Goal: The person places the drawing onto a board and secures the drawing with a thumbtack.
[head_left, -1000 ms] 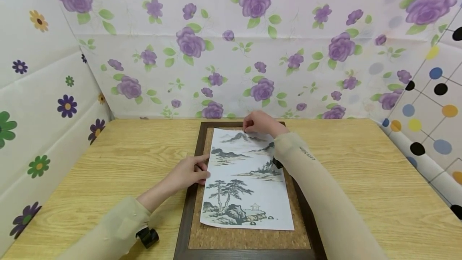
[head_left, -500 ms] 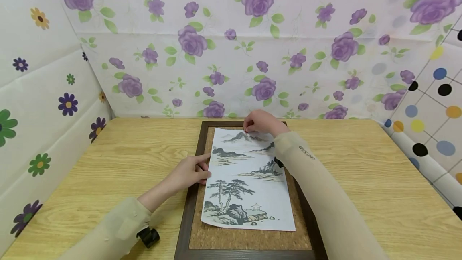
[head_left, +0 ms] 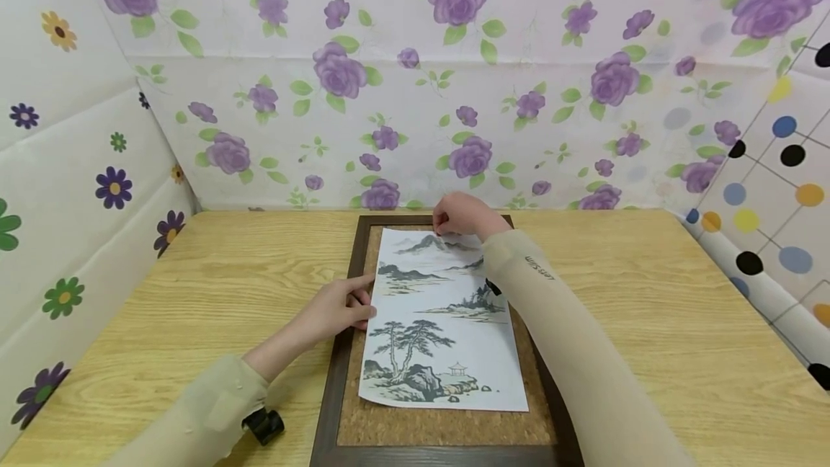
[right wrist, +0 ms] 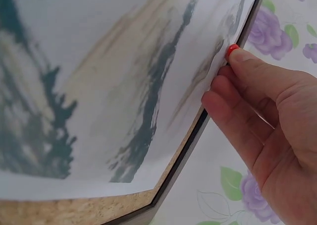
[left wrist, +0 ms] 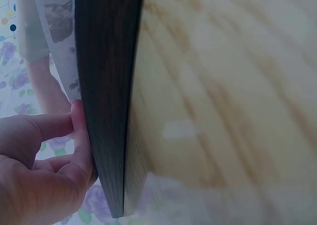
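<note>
A white paper (head_left: 489,359) printed with an ink landscape lies on a cork board (head_left: 447,433) with a dark wooden frame. In the head view, my left hand (head_left: 337,310) touches the paper's left edge with index finger and thumb; its other fingers are bent beside the frame (left wrist: 106,76). At the paper's top edge, my right hand (head_left: 463,213) pinches a red pushpin (right wrist: 231,48) between thumb and index finger. Only the pin's red head shows in the right wrist view; its point is hidden. The paper's lower left corner curls up slightly.
The board lies on a light wooden table (head_left: 259,265). Behind stands a wall covering with purple flowers (head_left: 340,70). Patterned coverings also hang at the left and right. Each wrist wears a small black device, such as the left wrist's device (head_left: 264,425).
The head view shifts very slightly. Both hands stay at the same places on the paper, and the paper has not visibly moved on the board.
</note>
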Available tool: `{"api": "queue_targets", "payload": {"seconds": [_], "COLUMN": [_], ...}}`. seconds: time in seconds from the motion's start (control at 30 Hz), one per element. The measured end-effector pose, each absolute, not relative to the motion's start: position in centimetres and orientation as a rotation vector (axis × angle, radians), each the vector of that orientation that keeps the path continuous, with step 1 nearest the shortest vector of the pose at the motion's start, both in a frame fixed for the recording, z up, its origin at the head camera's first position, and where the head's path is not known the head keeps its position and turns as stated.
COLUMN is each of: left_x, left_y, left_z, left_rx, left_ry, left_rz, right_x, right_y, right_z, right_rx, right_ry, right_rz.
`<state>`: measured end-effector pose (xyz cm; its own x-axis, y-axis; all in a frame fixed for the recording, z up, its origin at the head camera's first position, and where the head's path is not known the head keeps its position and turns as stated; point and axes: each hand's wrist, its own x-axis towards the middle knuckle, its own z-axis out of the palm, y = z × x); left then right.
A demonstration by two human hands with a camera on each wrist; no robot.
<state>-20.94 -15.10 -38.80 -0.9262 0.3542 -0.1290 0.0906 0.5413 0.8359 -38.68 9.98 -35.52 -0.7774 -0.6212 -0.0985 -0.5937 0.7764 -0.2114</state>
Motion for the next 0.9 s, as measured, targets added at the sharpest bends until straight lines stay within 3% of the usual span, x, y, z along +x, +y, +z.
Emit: {"api": "queue_targets", "payload": {"seconds": [0.9], "left_x": [-20.85], "left_y": [-15.15], "left_z": [-38.70], "left_rx": [0.367], "left_ry": [2.489], "left_rz": [1.341], "right_x": [-38.58], "right_y": [9.77], "right_z": [-35.58], "right_rx": [-0.948], "right_ry": [2.824], "right_rz": [-0.280]}}
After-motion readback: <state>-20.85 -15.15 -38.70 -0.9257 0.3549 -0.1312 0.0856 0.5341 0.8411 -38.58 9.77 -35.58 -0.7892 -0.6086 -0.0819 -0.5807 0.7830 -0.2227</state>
